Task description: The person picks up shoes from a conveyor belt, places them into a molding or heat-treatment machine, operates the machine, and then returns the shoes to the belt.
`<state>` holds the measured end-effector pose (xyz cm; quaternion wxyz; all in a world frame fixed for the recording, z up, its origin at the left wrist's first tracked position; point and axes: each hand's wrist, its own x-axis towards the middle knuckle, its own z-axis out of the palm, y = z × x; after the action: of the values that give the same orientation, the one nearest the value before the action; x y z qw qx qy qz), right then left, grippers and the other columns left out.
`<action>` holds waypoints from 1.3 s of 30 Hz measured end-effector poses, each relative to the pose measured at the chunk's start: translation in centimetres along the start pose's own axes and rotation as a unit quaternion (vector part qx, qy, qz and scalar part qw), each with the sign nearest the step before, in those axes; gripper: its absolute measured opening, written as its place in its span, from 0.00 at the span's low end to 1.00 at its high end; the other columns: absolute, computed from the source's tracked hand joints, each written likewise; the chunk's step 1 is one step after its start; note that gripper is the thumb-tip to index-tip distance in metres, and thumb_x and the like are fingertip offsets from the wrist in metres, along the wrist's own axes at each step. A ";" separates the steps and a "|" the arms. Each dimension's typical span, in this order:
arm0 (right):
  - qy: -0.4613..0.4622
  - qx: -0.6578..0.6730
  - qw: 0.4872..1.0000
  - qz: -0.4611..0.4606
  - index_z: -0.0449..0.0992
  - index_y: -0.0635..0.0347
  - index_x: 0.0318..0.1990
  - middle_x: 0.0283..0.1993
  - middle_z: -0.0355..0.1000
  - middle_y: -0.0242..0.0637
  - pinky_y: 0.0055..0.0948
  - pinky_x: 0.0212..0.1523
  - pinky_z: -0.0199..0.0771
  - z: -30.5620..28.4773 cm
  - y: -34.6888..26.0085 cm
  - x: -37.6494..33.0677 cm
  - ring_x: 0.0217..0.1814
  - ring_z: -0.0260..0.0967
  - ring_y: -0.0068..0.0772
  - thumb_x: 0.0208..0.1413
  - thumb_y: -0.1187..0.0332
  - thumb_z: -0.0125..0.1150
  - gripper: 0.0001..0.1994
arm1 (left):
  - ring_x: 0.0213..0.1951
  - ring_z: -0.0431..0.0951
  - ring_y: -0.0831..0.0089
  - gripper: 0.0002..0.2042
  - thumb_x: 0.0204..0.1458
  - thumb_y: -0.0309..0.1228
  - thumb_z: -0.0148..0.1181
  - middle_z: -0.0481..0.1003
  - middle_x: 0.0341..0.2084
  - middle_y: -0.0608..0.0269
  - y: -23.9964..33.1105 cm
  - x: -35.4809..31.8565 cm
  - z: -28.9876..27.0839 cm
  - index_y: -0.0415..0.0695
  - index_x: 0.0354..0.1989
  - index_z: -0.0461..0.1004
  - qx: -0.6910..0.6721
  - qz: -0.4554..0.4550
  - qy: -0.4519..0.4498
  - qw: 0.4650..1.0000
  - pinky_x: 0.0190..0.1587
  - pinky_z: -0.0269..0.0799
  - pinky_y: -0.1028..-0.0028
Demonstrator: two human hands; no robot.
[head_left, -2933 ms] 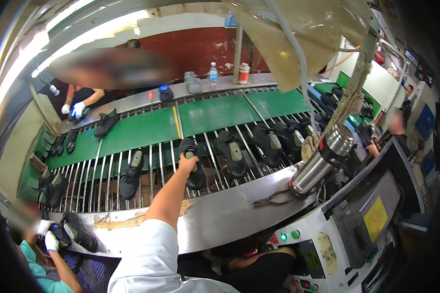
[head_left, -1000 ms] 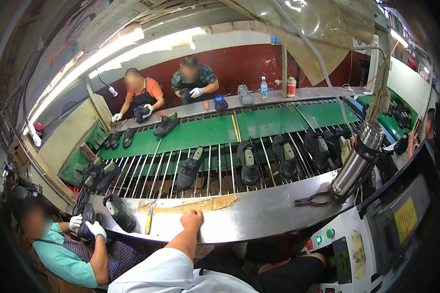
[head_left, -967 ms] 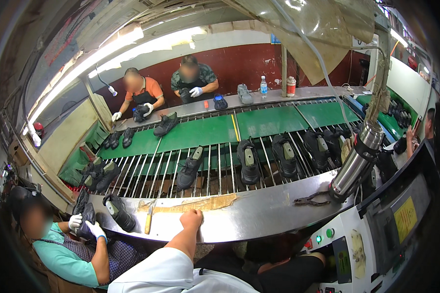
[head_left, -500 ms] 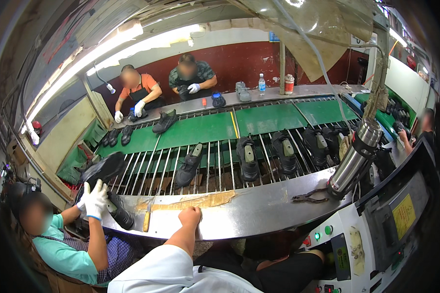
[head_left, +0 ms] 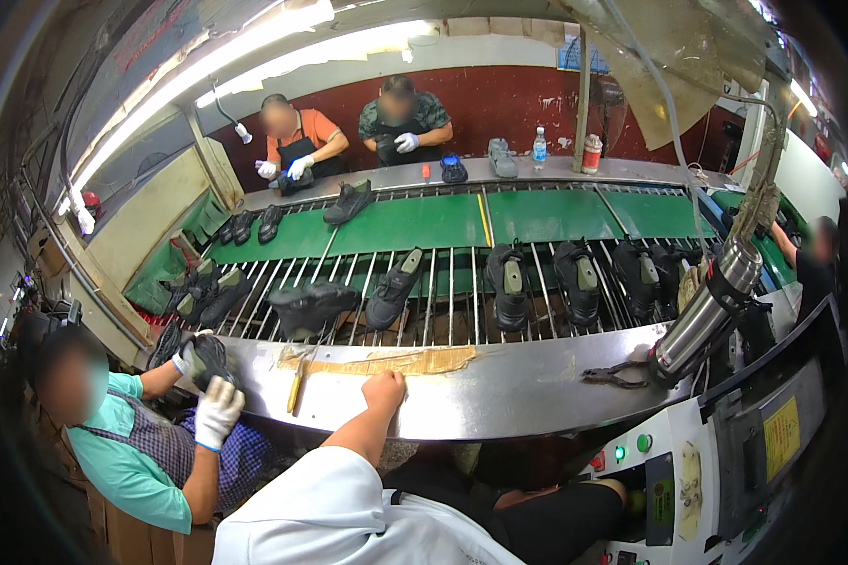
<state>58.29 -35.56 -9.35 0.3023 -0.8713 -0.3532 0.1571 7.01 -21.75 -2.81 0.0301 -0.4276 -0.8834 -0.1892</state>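
Note:
My left hand rests as a closed fist on the near edge of the metal bench, with nothing visible in it. Just beyond the fist lies a strip of brown tape stuck to the bench top. A tool with a yellow handle is left of my fist, pointing away from me. Black shoes stand on the metal rollers past the bench; the nearest are a dark shoe and a shoe with a green-grey insert. My right hand does not show.
At left, a gloved co-worker holds a black shoe. Pliers and a steel flask sit at the bench's right, above a machine with buttons. A green belt runs beyond the rollers; two people work behind it.
My view has shifted, while my fist stays on the bench. The co-worker's raised shoe is out of their hands, and a dark shoe now lies on the rollers; they hold another shoe lower down.

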 end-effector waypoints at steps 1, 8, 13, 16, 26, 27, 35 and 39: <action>0.001 -0.001 1.000 -0.001 0.78 0.63 0.37 0.36 0.76 0.46 0.35 0.43 0.70 -0.1 0.0 0.0 0.39 0.72 0.42 0.53 0.70 0.57 0.08 | 0.28 0.78 0.53 0.18 0.50 0.41 0.48 0.77 0.21 0.50 0.0 -0.1 -0.3 0.42 0.22 0.79 0.002 0.002 -0.002 1.000 0.34 0.72 0.58; 0.011 -0.010 1.000 -0.012 0.78 0.63 0.37 0.36 0.76 0.46 0.36 0.43 0.70 -0.3 0.7 -0.4 0.39 0.72 0.43 0.53 0.69 0.57 0.09 | 0.28 0.78 0.53 0.17 0.51 0.43 0.49 0.77 0.22 0.52 -1.6 0.2 -0.2 0.44 0.25 0.80 -0.047 0.028 -0.057 0.997 0.33 0.72 0.59; 0.033 -0.025 0.999 -0.011 0.78 0.63 0.37 0.36 0.76 0.46 0.36 0.43 0.70 -0.9 1.3 -0.9 0.39 0.72 0.43 0.53 0.69 0.57 0.09 | 0.29 0.78 0.53 0.15 0.50 0.43 0.52 0.78 0.24 0.52 -4.0 4.7 -1.4 0.45 0.27 0.80 -0.084 0.055 -0.084 0.991 0.34 0.72 0.58; 0.043 -0.035 0.998 -0.005 0.78 0.63 0.37 0.36 0.76 0.47 0.36 0.43 0.70 -1.1 1.5 -1.5 0.39 0.72 0.43 0.53 0.69 0.57 0.09 | 0.33 0.77 0.55 0.10 0.46 0.38 0.58 0.76 0.26 0.55 -6.5 10.8 -1.4 0.44 0.26 0.74 -0.112 0.028 -0.005 0.993 0.36 0.71 0.58; 0.093 -0.078 0.992 0.036 0.79 0.63 0.37 0.36 0.77 0.47 0.37 0.44 0.70 -2.5 3.9 -3.6 0.40 0.72 0.44 0.53 0.68 0.57 0.09 | 0.58 0.61 0.54 0.43 0.27 0.43 0.74 0.62 0.55 0.52 -8.0 30.9 -2.6 0.48 0.58 0.62 0.196 0.055 -0.022 0.979 0.58 0.58 0.56; 0.098 -0.078 0.991 0.042 0.79 0.63 0.37 0.36 0.77 0.47 0.37 0.44 0.70 -2.8 4.6 -3.8 0.40 0.72 0.44 0.53 0.68 0.57 0.09 | 0.57 0.63 0.55 0.43 0.26 0.45 0.75 0.63 0.54 0.53 -7.6 31.7 -2.3 0.49 0.57 0.62 0.248 0.099 0.025 0.963 0.57 0.61 0.57; 0.123 -0.059 0.990 0.041 0.79 0.63 0.37 0.37 0.77 0.48 0.37 0.44 0.70 -3.3 10.7 -6.1 0.40 0.72 0.45 0.54 0.67 0.57 0.10 | 0.50 0.74 0.59 0.33 0.34 0.45 0.72 0.74 0.46 0.59 -5.7 32.8 -2.6 0.49 0.49 0.66 0.304 0.100 -0.189 0.928 0.47 0.71 0.59; 0.104 -0.021 0.987 0.125 0.71 0.65 0.35 0.35 0.70 0.40 0.32 0.42 0.69 -3.3 2.7 -6.7 0.38 0.68 0.34 0.51 0.78 0.53 0.04 | 0.47 0.74 0.57 0.33 0.29 0.43 0.73 0.73 0.42 0.58 -5.5 28.1 -7.4 0.46 0.47 0.67 0.239 0.182 -0.117 0.946 0.45 0.72 0.57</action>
<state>56.59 -43.15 -8.14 0.2971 -0.9262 -0.2116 0.0949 -15.76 -6.57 8.41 0.0617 -0.5807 -0.8070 0.0881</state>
